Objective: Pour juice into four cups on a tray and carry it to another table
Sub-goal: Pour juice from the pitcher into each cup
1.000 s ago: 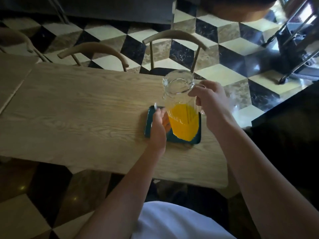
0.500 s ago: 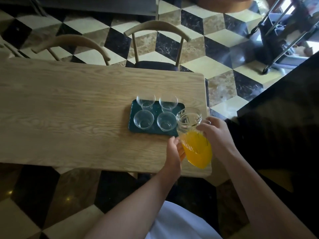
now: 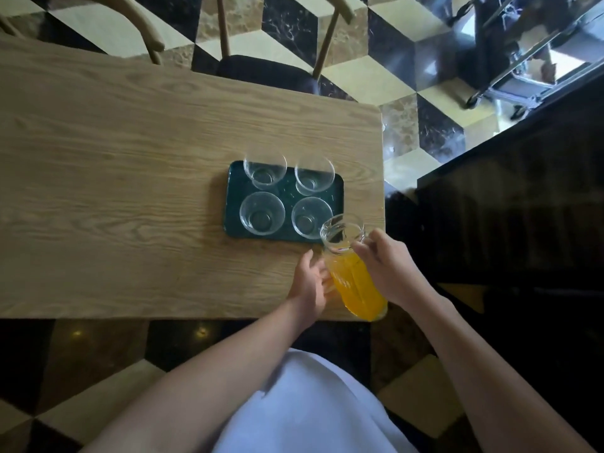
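A dark green tray lies on the wooden table near its right end. Several clear cups stand on it in two rows, all without juice; the near right cup is closest to the jug. A glass jug about half full of orange juice tilts toward the tray, its mouth just over the tray's near right corner. My right hand grips the jug at its handle side. My left hand holds the jug's lower left side.
Two wooden chairs stand at the table's far side on the checkered floor. A dark counter runs along the right, close to the table's end. A metal cart frame is at the top right.
The jug came down from in front of the tray to the tray's near right corner and now leans toward the cups. Both hands moved with it.
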The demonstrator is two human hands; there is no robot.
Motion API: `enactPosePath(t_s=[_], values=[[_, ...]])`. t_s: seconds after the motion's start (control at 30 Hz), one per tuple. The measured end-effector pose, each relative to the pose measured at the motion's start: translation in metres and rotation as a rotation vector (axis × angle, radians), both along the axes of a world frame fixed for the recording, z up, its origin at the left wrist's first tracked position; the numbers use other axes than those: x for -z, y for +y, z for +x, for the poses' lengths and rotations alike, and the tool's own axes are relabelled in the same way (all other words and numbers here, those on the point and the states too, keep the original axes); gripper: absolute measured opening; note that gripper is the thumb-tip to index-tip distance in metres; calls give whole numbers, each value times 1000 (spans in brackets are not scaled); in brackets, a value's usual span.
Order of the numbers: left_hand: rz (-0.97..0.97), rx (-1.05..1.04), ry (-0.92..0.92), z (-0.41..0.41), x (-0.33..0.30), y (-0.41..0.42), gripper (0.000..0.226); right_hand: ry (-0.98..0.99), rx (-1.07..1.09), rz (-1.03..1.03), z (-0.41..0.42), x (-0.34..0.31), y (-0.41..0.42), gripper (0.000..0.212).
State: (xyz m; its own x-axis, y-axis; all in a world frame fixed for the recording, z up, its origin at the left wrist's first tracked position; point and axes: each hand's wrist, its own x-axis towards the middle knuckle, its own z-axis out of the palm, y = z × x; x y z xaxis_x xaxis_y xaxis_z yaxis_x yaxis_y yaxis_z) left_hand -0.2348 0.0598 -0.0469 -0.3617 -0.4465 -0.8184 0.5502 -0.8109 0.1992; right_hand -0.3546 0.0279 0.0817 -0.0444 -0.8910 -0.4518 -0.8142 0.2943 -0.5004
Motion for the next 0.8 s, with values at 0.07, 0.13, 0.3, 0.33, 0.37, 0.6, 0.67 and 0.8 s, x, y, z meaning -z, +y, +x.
enactPosePath(t_s=[0.07, 0.13, 0.3, 0.33, 0.37, 0.6, 0.67, 0.8], values=[[24, 3, 29, -1, 2, 0, 61, 26, -13, 4, 4, 0, -3, 31], [38, 1, 55, -2, 2, -1, 60, 59, -27, 6, 7, 0, -9, 31], [36, 13, 90, -9, 4, 0, 60, 150, -116, 27, 5, -1, -20, 34], [36, 16, 97, -11, 5, 1, 59, 162, -129, 30, 5, -1, -23, 34], [33, 19, 105, -13, 7, 1, 59, 174, -141, 32, 5, -1, -25, 35], [44, -19, 120, -18, 7, 2, 57, 204, -182, 82, 6, 2, -38, 36], [46, -27, 123, -18, 7, 1, 56, 215, -200, 91, 8, 1, -41, 35], [43, -28, 133, -20, 5, 1, 55, 241, -225, 118, 11, 0, -49, 36]])
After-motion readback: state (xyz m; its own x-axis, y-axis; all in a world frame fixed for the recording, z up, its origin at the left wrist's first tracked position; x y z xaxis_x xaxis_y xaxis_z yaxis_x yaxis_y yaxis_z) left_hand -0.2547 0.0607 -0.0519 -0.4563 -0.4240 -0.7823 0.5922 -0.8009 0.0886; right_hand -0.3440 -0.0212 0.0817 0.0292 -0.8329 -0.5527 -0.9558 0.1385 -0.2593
